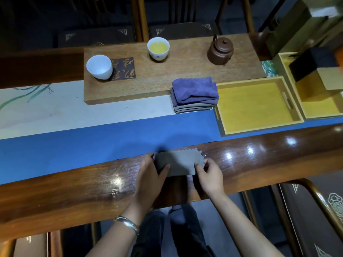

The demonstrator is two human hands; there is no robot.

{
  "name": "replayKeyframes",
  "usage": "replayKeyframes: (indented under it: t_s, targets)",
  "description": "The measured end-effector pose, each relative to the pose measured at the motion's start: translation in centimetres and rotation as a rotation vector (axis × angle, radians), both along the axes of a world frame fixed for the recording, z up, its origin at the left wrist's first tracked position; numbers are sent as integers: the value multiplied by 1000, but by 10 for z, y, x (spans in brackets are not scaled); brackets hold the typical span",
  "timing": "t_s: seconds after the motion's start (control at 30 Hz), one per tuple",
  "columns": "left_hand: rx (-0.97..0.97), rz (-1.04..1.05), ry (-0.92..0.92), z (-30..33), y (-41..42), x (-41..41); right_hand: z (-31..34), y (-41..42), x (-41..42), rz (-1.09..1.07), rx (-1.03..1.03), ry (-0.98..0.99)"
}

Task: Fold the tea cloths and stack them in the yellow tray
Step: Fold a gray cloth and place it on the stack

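Observation:
A small grey tea cloth [179, 162] with a zigzag far edge lies folded on the glossy wooden front rim of the table. My left hand [150, 173] holds its left end, thumb on top. My right hand [209, 172] pinches its right end. A stack of folded cloths [194, 94], purple on top and grey below, sits on the table to the left of the yellow tray [254, 106]. Nothing lies inside the tray.
A wooden tea board [167, 76] at the back carries a white cup [100, 66], a cup of yellow tea [158, 48] and a brown teapot [220, 51]. A second yellow tray with dark boxes [311, 65] stands at the far right. A blue runner [74, 143] crosses the table.

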State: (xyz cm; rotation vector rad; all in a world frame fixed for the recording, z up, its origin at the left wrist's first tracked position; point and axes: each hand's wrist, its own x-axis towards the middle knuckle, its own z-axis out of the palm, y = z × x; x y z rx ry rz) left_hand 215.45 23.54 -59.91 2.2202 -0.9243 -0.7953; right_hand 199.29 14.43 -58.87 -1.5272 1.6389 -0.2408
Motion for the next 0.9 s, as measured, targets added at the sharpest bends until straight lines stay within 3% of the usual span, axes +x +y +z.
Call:
replayKeyframes:
  t_s: [0.2,0.53,0.6,0.77,0.83,0.9]
  targets:
    - [143,112,170,-5,-10,0,-8,3,4,38,-95,108]
    - [-21,89,470,16,-12,2,1,-9,0,-3,32,85]
    - [-51,100,556,25,-10,5,11,-10,-1,-89,159,-33]
    - [-136,36,746,56,-9,14,43,3,-2,-252,875,-562]
    - [-162,29,807,71,-9,16,52,11,-3,-314,932,-729]
    - [-172,28,856,82,-8,19,62,15,-2,-359,856,-835]
